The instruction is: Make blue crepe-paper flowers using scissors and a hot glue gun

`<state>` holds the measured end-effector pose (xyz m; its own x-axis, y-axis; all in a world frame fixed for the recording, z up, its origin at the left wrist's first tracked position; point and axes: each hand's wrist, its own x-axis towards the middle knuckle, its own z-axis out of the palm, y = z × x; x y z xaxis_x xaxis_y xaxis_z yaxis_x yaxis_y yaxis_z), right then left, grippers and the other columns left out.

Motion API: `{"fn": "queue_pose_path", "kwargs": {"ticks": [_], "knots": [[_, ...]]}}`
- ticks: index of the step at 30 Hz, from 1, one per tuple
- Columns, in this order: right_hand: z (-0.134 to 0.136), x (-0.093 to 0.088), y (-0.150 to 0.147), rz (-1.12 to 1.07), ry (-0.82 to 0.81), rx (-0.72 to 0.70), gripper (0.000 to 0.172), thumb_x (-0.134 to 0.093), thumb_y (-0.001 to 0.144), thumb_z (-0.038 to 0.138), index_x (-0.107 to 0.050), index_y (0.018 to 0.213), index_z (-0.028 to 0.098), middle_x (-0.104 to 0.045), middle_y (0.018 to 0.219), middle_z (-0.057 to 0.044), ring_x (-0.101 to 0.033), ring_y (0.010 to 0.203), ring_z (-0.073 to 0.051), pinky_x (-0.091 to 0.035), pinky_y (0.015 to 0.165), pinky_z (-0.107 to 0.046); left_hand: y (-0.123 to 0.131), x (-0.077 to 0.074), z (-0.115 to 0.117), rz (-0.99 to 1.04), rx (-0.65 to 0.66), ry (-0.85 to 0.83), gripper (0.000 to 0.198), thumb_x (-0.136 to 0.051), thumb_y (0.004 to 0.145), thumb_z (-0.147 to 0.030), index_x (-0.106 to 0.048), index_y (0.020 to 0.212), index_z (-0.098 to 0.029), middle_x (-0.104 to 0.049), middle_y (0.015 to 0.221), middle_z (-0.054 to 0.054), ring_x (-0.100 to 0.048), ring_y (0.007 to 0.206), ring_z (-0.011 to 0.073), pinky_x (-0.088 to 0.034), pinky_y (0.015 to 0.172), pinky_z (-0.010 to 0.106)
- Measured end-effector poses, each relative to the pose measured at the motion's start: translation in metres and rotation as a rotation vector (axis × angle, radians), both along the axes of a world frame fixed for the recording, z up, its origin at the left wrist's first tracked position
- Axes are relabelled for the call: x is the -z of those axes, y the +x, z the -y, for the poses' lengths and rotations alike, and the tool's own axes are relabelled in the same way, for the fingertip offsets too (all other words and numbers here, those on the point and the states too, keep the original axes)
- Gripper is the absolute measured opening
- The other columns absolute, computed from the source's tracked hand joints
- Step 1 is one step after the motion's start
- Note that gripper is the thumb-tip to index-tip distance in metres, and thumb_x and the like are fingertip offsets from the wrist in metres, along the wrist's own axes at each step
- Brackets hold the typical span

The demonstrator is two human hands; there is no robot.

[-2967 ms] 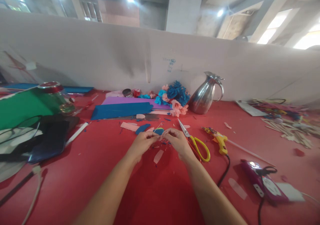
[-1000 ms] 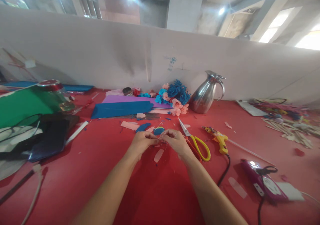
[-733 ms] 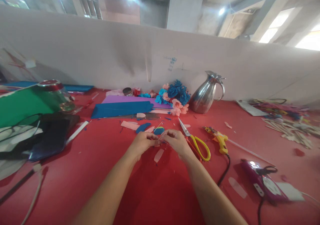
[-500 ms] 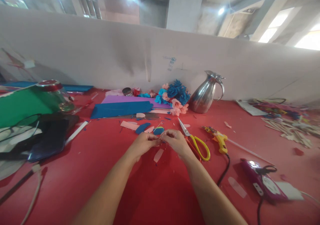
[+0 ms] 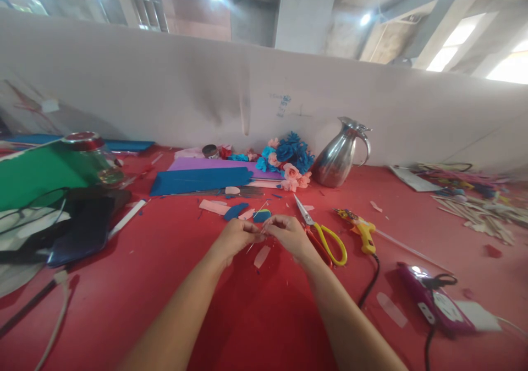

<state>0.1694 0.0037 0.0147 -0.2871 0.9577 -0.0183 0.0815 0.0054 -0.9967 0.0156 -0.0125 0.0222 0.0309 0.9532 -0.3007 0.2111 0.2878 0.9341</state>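
Observation:
My left hand (image 5: 239,239) is closed in a pinch, and a thin stick (image 5: 249,247) pokes out below its fingertips. Against it, fingertip to fingertip, my right hand (image 5: 286,236) pinches something small, mostly hidden by the fingers. Just under the hands a pink paper petal (image 5: 262,256) lies on the red table (image 5: 256,310). Beyond them are blue paper pieces (image 5: 236,211) and a pink paper strip (image 5: 213,207). Scissors (image 5: 330,243) with yellow and red handles lie beside my right hand, blades pointing away.
A yellow glue gun (image 5: 363,234) lies to the right, near a purple power box (image 5: 433,299) with cords. Paper flowers (image 5: 291,159) and a steel jug (image 5: 336,153) stand by the wall. Blue paper (image 5: 198,181), a glass jar (image 5: 88,153) and a dark phone-like slab (image 5: 80,239) are leftward.
The fingers have shifted slightly, and the thin stick now shows below my left fingertips. Both hands stay together in the same place; the things around them have not moved.

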Motion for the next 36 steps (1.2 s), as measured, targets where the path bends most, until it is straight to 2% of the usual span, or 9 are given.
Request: {"fn": "queue_pose_path", "kwargs": {"ticks": [9, 15, 22, 33, 36], "knots": [[-0.0026, 0.0035, 0.0015, 0.003, 0.019, 0.011, 0.009, -0.056, 0.062, 0.024, -0.063, 0.059, 0.019, -0.062, 0.062, 0.001, -0.057, 0.063, -0.014, -0.043, 0.062, -0.026, -0.0033, -0.0047, 0.0029, 0.023, 0.099, 0.003, 0.026, -0.08, 0.053, -0.04, -0.077, 0.066, -0.017, -0.072, 0.07, 0.006, -0.062, 0.078, 0.0231, -0.042, 0.078, 0.033], [-0.0022, 0.0053, 0.0011, 0.034, 0.042, -0.027, 0.01, -0.054, 0.064, 0.025, -0.062, 0.061, 0.019, -0.064, 0.064, 0.001, -0.058, 0.065, -0.015, -0.045, 0.066, -0.027, -0.0039, 0.0007, -0.0005, -0.031, 0.032, 0.012, 0.021, -0.082, 0.046, -0.033, -0.075, 0.059, -0.017, -0.068, 0.06, 0.002, -0.061, 0.075, 0.0229, -0.042, 0.078, 0.034], [0.0013, 0.0038, 0.0001, 0.131, 0.132, -0.011, 0.013, -0.053, 0.07, 0.028, -0.062, 0.066, 0.02, -0.064, 0.067, 0.0, -0.059, 0.067, -0.016, -0.045, 0.066, -0.027, -0.0011, -0.0038, 0.0011, 0.026, -0.058, -0.048, 0.012, -0.08, 0.044, -0.023, -0.071, 0.05, -0.017, -0.068, 0.057, 0.003, -0.061, 0.073, 0.0214, -0.043, 0.079, 0.033], [-0.0013, 0.0055, 0.0023, 0.199, 0.176, -0.006, 0.014, -0.051, 0.074, 0.028, -0.061, 0.068, 0.02, -0.065, 0.067, 0.0, -0.059, 0.065, -0.016, -0.045, 0.065, -0.028, -0.0032, -0.0022, 0.0015, 0.03, 0.055, 0.0, 0.018, -0.077, 0.055, -0.034, -0.075, 0.061, -0.017, -0.071, 0.065, 0.004, -0.06, 0.072, 0.0195, -0.041, 0.078, 0.032], [-0.001, 0.0045, 0.0025, 0.213, 0.187, -0.01, 0.014, -0.052, 0.073, 0.029, -0.061, 0.067, 0.02, -0.064, 0.067, 0.0, -0.057, 0.065, -0.015, -0.043, 0.064, -0.027, -0.0023, -0.0036, 0.0018, 0.027, 0.048, -0.006, 0.018, -0.078, 0.052, -0.034, -0.074, 0.059, -0.017, -0.069, 0.062, 0.003, -0.059, 0.071, 0.0192, -0.041, 0.077, 0.032]]}}
